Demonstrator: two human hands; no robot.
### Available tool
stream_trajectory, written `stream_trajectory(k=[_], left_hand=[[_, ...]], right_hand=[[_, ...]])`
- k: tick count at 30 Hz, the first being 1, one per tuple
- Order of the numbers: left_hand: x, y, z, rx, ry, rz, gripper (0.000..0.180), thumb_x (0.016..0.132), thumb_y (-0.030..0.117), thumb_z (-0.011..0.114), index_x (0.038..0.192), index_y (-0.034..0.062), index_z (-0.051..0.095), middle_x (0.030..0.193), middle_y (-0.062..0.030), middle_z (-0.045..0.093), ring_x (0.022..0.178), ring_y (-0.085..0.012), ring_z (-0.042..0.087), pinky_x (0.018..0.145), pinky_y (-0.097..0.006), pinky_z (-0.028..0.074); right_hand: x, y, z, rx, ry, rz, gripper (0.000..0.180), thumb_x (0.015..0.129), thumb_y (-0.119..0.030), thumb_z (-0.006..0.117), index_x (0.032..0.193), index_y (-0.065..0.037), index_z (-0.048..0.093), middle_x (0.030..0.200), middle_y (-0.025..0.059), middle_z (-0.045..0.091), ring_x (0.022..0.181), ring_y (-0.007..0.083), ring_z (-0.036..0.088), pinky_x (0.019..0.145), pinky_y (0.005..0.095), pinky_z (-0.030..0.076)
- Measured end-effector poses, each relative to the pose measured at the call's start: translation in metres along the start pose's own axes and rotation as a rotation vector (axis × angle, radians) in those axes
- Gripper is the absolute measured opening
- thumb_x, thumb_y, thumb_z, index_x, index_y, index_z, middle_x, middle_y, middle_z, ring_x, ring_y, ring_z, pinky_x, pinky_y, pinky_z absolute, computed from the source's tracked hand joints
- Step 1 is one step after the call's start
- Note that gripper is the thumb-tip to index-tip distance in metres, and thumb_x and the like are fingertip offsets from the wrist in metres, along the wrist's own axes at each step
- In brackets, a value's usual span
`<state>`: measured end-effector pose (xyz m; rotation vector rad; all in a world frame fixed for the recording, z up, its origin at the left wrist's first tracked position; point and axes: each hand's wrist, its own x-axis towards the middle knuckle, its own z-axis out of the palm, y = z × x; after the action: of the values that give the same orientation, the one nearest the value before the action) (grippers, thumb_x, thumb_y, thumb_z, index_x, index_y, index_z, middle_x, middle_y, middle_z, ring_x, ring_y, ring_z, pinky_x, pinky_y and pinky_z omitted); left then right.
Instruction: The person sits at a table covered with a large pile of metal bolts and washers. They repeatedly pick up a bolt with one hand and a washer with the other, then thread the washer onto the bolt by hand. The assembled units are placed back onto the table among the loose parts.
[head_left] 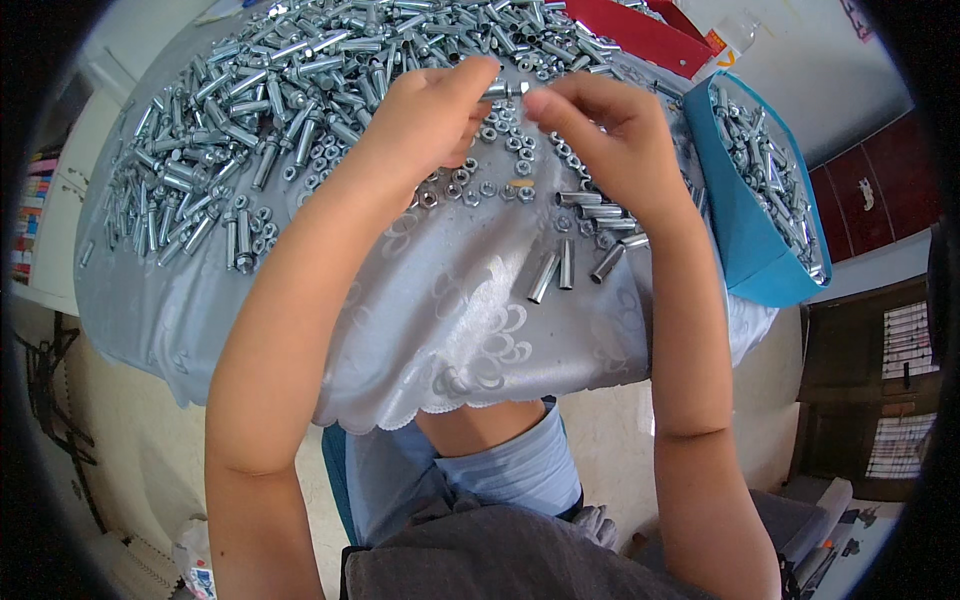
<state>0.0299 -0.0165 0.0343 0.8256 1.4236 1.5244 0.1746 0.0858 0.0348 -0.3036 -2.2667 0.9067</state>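
Left of the blue bin (738, 225), above the cloth-covered table (430, 335): gripping with the left hand (425, 120) a silvery bolt assembly (497, 91), closed firmly about the shank, with the hex-ended tip pointing toward the bin. Holding the right hand (615, 130) between assembly and bin, curled, with thumb and forefinger drawn close at that tip — impossible to tell from this angle whether pinching it or only touching it.

Stocked left of the bin, nearest first: loose sleeves (567, 264), then loose nuts (487, 188), then, farthest off, a broad pile of bolts (330, 60). Standing beyond the bin, slightly to its left: a red box (640, 42). Heaped inside the bin: more metal fasteners (765, 180).

Step in hand, as judged from hand position: probably fitting or turning a nut at the assembly's tip. For the next move, keep the shank steady in the left grip — turn squarely with the right fingertips, and avoid cross-threading.
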Motion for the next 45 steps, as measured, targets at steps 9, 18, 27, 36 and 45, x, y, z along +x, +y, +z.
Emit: stream_trajectory(k=[9, 18, 27, 36, 45], left_hand=[[0.0, 0.0, 0.001, 0.034, 0.034, -0.007, 0.039, 0.083, 0.039, 0.054, 0.057, 0.0142, 0.038, 0.05, 0.0066, 0.03, 0.042, -0.0052, 0.026, 0.041, -0.023, 0.022], [-0.002, -0.002, 0.004, 0.059, 0.022, 0.021, 0.038, 0.083, 0.04, 0.053, 0.058, 0.0139, 0.041, 0.05, 0.0071, 0.03, 0.042, -0.0044, 0.026, 0.041, -0.022, 0.022], [0.001, -0.004, 0.005, 0.059, 0.003, 0.002, 0.039, 0.083, 0.041, 0.053, 0.058, 0.0144, 0.04, 0.05, 0.0074, 0.031, 0.042, -0.0042, 0.026, 0.041, -0.022, 0.022], [-0.001, -0.004, 0.004, 0.09, 0.003, 0.022, 0.04, 0.084, 0.041, 0.053, 0.057, 0.0157, 0.038, 0.05, 0.0072, 0.031, 0.042, -0.0042, 0.026, 0.041, -0.023, 0.022], [0.0, -0.003, 0.005, 0.094, 0.002, -0.008, 0.04, 0.083, 0.041, 0.052, 0.057, 0.0151, 0.038, 0.049, 0.0071, 0.031, 0.041, -0.0042, 0.026, 0.04, -0.023, 0.022]], right_hand=[[0.004, -0.003, 0.006, 0.022, 0.117, -0.192, 0.03, 0.073, -0.015, 0.072, 0.1, -0.006, 0.062, 0.074, 0.0009, 0.055, 0.061, 0.0065, 0.048, 0.056, 0.0219, 0.042], [0.0, -0.011, 0.002, -0.009, 0.11, -0.043, 0.026, 0.073, -0.016, 0.072, 0.095, -0.006, 0.063, 0.072, 0.0018, 0.057, 0.062, 0.0086, 0.051, 0.058, 0.0221, 0.043], [-0.002, -0.01, -0.003, -0.102, 0.055, -0.012, 0.029, 0.07, -0.014, 0.073, 0.096, -0.006, 0.063, 0.075, 0.0028, 0.057, 0.065, 0.0088, 0.051, 0.059, 0.0224, 0.043], [-0.003, -0.01, -0.005, -0.098, -0.031, 0.025, 0.027, 0.07, -0.016, 0.073, 0.092, -0.004, 0.063, 0.073, 0.0037, 0.057, 0.063, 0.0091, 0.048, 0.058, 0.0225, 0.041], [-0.002, -0.008, -0.006, -0.106, -0.018, -0.037, 0.027, 0.071, -0.015, 0.073, 0.094, -0.005, 0.062, 0.069, 0.0024, 0.055, 0.061, 0.008, 0.049, 0.056, 0.0228, 0.042]])
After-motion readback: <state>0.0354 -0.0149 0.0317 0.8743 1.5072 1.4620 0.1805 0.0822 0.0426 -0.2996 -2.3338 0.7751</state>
